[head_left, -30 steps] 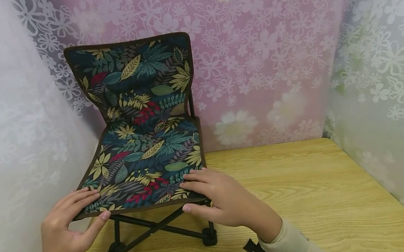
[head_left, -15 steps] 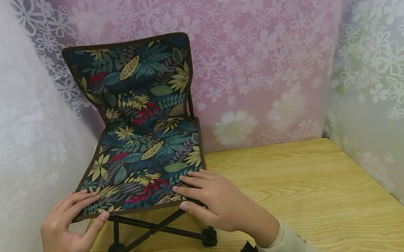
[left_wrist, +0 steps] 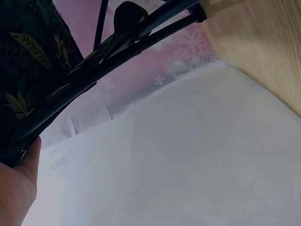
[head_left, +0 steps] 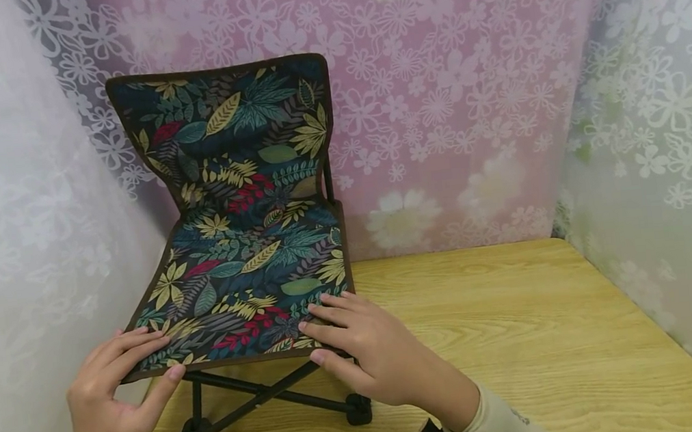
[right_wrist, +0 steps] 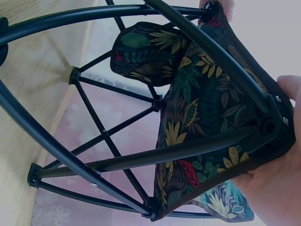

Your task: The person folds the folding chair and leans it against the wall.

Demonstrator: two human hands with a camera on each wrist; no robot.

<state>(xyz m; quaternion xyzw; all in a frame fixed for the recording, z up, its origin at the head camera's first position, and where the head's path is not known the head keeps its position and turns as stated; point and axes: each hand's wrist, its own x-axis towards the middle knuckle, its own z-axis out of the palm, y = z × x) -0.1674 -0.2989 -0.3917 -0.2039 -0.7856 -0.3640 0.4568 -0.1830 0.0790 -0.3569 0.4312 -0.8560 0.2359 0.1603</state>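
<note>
A small folding chair [head_left: 245, 266] stands upright and unfolded, with dark leaf-print fabric and a crossed black frame [head_left: 262, 392]. On the seat's front left corner rests my left hand [head_left: 114, 387], fingers over the fabric and thumb by the front edge. My right hand [head_left: 370, 351] lies on the front right corner, its fingers spread flat on the fabric and its thumb at the front hem. From below, the right wrist view shows the seat's underside [right_wrist: 207, 103] and the right hand [right_wrist: 277, 174] at its corner. Only part of the left hand [left_wrist: 19, 188] shows in the left wrist view.
The chair's feet stand on a wood-grain table [head_left: 484, 314]. Behind it hangs a pink floral curtain [head_left: 434, 98]. A pale sheet [head_left: 30, 202] rises close along the left side, and a floral one [head_left: 668, 160] on the right.
My right hand has slid slightly left and toward me on the seat's corner. The left hand stays almost where it was, and the chair has hardly moved.
</note>
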